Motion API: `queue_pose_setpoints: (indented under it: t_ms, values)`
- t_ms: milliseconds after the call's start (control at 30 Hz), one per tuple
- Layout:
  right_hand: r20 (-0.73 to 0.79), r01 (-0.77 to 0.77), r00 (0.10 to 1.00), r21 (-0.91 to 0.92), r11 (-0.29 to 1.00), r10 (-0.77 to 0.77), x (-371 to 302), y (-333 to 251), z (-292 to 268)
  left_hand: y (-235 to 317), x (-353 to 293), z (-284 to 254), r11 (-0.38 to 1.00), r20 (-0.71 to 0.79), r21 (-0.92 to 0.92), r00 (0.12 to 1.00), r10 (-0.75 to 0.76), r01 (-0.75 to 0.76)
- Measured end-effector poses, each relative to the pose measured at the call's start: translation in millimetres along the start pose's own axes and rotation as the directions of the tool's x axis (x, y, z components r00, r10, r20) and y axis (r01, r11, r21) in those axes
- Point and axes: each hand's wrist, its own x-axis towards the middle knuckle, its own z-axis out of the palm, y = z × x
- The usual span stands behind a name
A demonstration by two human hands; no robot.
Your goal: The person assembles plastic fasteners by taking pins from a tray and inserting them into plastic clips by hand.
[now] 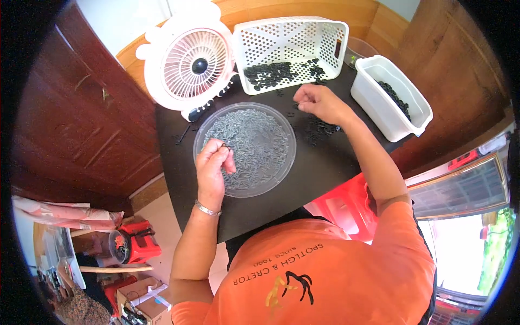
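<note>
Head view: hands (214,162) over round clear tray (281,122).

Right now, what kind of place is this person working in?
Probably a small home workshop for sorting or putting together tiny parts. A round clear tray holds many small grey pieces, a white perforated basket holds small black parts, and a white table fan stands on the black table.

Home piecework corner: black table (303,179), desk fan (189,62), parts basket (290,46), wooden doors (81,119).
</note>
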Motion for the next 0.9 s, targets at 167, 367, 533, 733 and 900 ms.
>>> queue_pose_setpoints:
  t_ms: [167,367,533,733,900]
  values:
    - [0.201,0.044,0.966,0.489,0.871,-0.161,4.2,-58.3,47.0,7.4,-4.8,2.7,0.993,0.041,-0.111,0.999,0.032,-0.028]
    - [0.286,0.016,0.918,0.662,0.749,-0.273,12.8,-95.0,76.3,10.1,-5.8,-0.6,0.972,0.069,-0.219,0.992,0.104,-0.087]
    - [0.292,0.005,0.9,0.738,0.675,-0.325,12.8,-102.6,87.4,14.1,-6.0,1.2,0.974,0.025,-0.209,0.995,0.097,-0.09]
    - [0.317,-0.106,0.889,0.845,0.524,-0.332,12.2,-90.5,98.9,12.5,-5.9,1.9,0.977,0.017,-0.19,0.994,0.107,-0.102]
    - [0.343,-0.187,0.881,0.885,0.425,-0.327,12.5,-86.6,105.0,9.8,-5.6,-2.2,0.977,0.059,-0.188,0.992,0.114,-0.102]
